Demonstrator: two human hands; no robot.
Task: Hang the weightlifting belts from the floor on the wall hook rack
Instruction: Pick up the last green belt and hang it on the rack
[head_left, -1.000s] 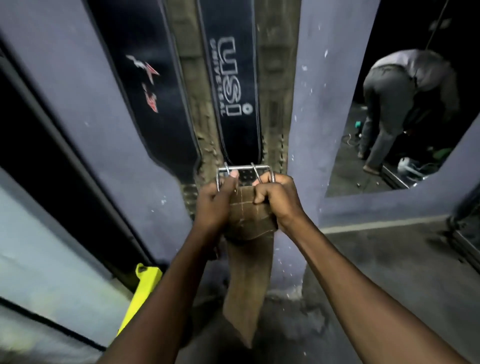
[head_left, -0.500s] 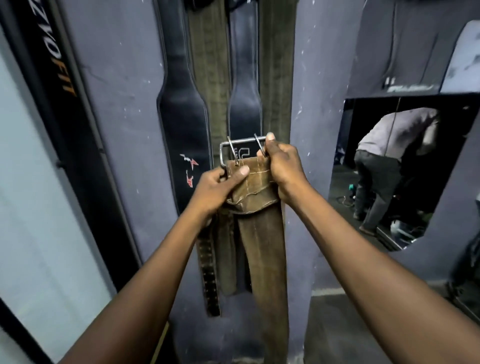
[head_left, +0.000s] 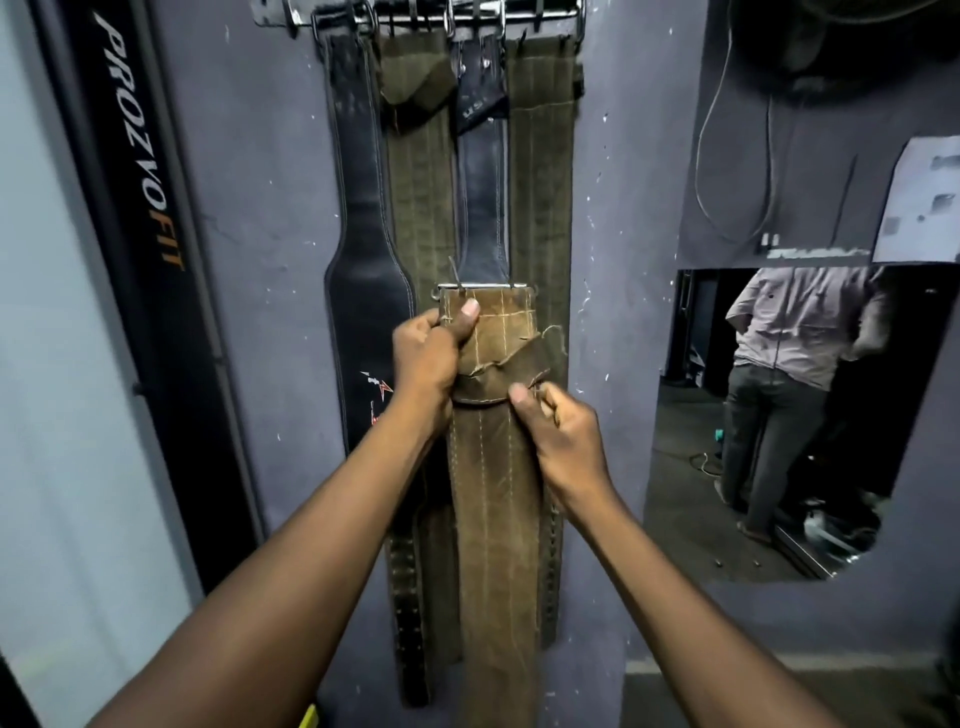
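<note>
Four belts already hung from the wall hook rack (head_left: 415, 18) along the top edge, flat against the purple wall (head_left: 260, 208). Far left, a dark panel (head_left: 140, 171) lettered PROZVOFIT. Then, in order across the rack: black leather belt (head_left: 363, 249) with a red emblem low down, olive canvas belt (head_left: 415, 171), narrower black belt (head_left: 480, 197), second olive belt (head_left: 540, 171). In front of these, well below the rack, a fifth brown belt (head_left: 493, 519) held up in both hands, metal buckle (head_left: 483, 287) uppermost, long tail dropping out of frame at the bottom. Left hand (head_left: 426, 358) wrapped around the belt's left edge just under the buckle, thumb pressed flat on the stitched face (a firm closed grip). Right hand (head_left: 561, 436) lower, thumb and fingers pinched on the folded loop at the belt's right edge. Farther right, an opening in the wall, with another person (head_left: 789, 374) standing in it, back turned.
</note>
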